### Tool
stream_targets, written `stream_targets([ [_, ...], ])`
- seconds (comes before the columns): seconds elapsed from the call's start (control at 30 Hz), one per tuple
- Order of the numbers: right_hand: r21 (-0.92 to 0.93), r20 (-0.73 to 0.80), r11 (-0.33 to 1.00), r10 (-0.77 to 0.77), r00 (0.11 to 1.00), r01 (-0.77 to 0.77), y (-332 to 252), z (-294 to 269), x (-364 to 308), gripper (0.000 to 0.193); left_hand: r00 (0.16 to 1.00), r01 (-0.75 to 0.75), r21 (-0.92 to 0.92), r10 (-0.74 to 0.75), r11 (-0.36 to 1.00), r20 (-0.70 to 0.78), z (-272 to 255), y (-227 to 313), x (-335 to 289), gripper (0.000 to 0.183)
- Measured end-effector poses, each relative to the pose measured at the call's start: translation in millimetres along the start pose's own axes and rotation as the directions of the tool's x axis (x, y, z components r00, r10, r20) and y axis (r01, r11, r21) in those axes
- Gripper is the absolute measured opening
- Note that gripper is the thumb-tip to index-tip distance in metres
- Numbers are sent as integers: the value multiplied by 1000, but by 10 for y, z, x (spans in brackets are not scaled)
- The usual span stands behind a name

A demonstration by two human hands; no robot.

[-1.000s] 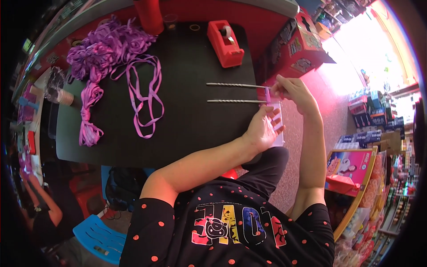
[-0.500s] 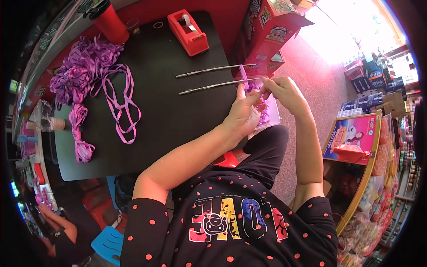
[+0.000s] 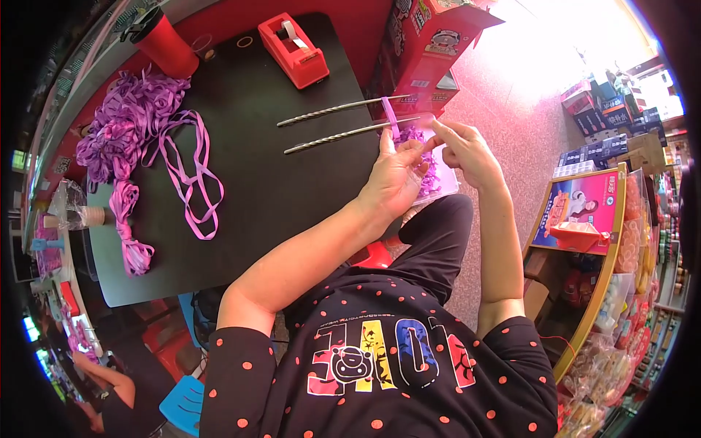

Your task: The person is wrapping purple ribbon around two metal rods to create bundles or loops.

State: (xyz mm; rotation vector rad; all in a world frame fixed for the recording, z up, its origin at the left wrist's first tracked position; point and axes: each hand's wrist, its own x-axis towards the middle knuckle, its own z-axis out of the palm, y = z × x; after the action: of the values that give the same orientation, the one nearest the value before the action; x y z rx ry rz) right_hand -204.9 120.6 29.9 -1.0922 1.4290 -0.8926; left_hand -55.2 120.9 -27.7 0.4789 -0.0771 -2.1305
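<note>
Two twisted metal rods [image 3: 332, 141] extend side by side past the table's right edge. A purple ribbon [image 3: 390, 117] loops across both near their right part. My left hand [image 3: 395, 177] is just below the loop, its thumb up against the ribbon and its fingers curled in, closed on the ribbon. My right hand [image 3: 467, 153] is at the right end of the nearer rod, fingers bent together. Its fingertips are blurred, and what they pinch cannot be made out. Below my hands, a pale plastic box [image 3: 447, 184] holds many small purple ribbon pieces [image 3: 429, 175].
On the black table [image 3: 255, 212] lie a heap of purple ribbon [image 3: 128, 120], a loose ribbon strand [image 3: 191, 179], a red tape dispenser [image 3: 293, 51] and a red cup [image 3: 166, 45]. A red carton [image 3: 420, 62] stands beyond my hands. Another person's arm [image 3: 109, 379] shows at lower left.
My right fingers have moved up from beside my left fingertips to the nearer rod's end. My left hand stays at the ribbon loop. The whole view has shifted slightly.
</note>
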Motion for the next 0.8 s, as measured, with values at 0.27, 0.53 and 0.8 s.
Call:
stream_targets([
  [0.27, 168, -106, 970, -157, 982, 174, 430, 76, -134, 24, 999, -25, 59, 24, 998, 27, -42, -26, -7, 71],
  [0.53, -19, -162, 970, -240, 957, 240, 347, -178, -62, 12, 998, 47, -25, -48, 999, -33, 39, 30, -74, 85],
  [0.8, -498, 296, 791, -231, 927, 356, -419, 14, 428, 21, 997, 50, -38, -52, 998, -53, 130, 47, -115, 82],
])
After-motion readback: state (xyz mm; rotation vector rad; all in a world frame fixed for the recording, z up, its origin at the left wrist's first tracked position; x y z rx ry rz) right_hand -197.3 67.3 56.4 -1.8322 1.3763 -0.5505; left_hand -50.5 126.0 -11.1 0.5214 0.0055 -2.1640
